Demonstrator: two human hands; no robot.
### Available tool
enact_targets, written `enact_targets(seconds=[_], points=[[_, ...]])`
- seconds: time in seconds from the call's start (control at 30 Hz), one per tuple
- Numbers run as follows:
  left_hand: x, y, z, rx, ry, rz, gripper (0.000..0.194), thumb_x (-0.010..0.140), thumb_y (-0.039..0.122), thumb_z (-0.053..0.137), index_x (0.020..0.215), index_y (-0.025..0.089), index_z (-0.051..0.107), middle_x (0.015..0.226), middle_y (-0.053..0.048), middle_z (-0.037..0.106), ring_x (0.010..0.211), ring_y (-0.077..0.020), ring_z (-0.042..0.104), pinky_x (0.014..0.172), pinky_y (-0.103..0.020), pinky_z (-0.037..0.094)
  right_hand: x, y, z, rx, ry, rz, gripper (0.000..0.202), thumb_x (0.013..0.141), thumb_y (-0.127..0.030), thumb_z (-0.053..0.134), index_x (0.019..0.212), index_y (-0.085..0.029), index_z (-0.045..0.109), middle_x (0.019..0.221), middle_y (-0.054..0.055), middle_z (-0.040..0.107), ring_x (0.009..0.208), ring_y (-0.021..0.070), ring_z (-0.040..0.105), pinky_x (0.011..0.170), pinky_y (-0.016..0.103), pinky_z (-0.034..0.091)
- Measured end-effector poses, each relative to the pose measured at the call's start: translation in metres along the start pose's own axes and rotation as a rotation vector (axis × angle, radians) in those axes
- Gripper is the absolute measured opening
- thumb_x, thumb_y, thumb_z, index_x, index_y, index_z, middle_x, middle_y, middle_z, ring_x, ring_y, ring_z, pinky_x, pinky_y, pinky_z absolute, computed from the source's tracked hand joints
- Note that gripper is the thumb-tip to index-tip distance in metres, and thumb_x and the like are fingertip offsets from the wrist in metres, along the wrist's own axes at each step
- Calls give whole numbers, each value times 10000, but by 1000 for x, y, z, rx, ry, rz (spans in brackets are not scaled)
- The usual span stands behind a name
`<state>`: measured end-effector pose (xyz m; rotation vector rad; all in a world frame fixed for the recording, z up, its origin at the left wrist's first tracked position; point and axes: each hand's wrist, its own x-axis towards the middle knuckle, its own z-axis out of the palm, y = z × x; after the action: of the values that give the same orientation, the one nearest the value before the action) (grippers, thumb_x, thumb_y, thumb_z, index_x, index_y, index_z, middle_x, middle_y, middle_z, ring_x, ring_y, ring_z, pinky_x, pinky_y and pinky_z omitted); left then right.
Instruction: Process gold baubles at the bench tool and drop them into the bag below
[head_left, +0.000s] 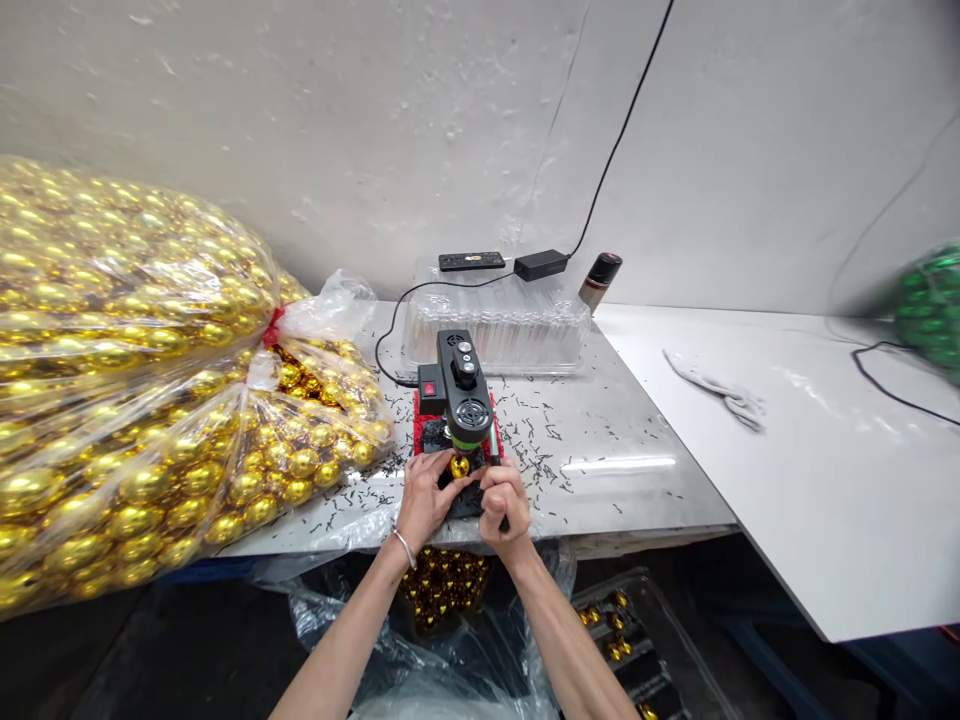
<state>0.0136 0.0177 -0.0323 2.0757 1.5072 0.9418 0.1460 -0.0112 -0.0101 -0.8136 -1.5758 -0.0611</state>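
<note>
Under the head of a small black machine (pixel 466 385) with a green rim sits a shiny gold ball (pixel 460 466). My left hand (pixel 426 492), with a bracelet at the wrist, pinches the ball from the left side. My right hand (pixel 506 505) is closed round a slim tool (pixel 494 442) with a dark handle and a pale shaft pointing up; its exact kind is hard to make out. Its fingertips reach toward the ball's right side. A red mat (pixel 419 420) lies beneath the machine, partly covered by something black.
Big clear bags of gold balls (pixel 142 420) crowd the left. Black scraps (pixel 536 440) litter the metal tabletop (pixel 630 490). Behind stand a clear plastic tray (pixel 517 335), a power adapter (pixel 541 264) and a can (pixel 600 280). Gloves (pixel 716 390) lie rightward. More gold balls (pixel 446 590) sit below.
</note>
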Motion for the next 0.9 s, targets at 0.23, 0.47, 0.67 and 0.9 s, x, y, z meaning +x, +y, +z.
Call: enact_targets(seconds=[0.23, 0.47, 0.67, 0.9], points=[[4, 1, 2, -80, 27, -24, 341, 788, 347, 680, 1090, 189, 666, 1094, -107, 698, 1032, -275, 603, 964, -438, 396, 31, -14, -8, 34, 46, 12, 281, 924, -169, 332, 659, -209, 416, 669, 5, 495, 610, 121, 513, 578, 290, 435], [-44, 13, -14, -200, 104, -56, 379, 798, 341, 673, 1152, 208, 644, 1134, -124, 675, 1079, -285, 605, 960, -448, 445, 74, -44, -13, 94, 76, 310, 291, 933, -178, 386, 648, -195, 440, 656, -8, 473, 620, 109, 479, 586, 270, 384], [-99, 17, -16, -262, -28, -8, 514, 765, 460, 687, 1233, 266, 599, 1133, -117, 666, 974, -265, 653, 846, -387, 535, 63, -41, -9, 116, 111, 314, 300, 933, -184, 396, 642, -191, 470, 645, -9, 480, 605, 112, 475, 573, 272, 369], [22, -28, -106, 273, 316, -147, 322, 940, 262, 368, 1044, 187, 664, 1112, -151, 627, 1101, -296, 533, 967, -470, 408, 57, -38, -8, 97, 126, 276, 311, 925, -184, 412, 621, -189, 482, 635, -2, 496, 606, 121, 488, 571, 275, 372]])
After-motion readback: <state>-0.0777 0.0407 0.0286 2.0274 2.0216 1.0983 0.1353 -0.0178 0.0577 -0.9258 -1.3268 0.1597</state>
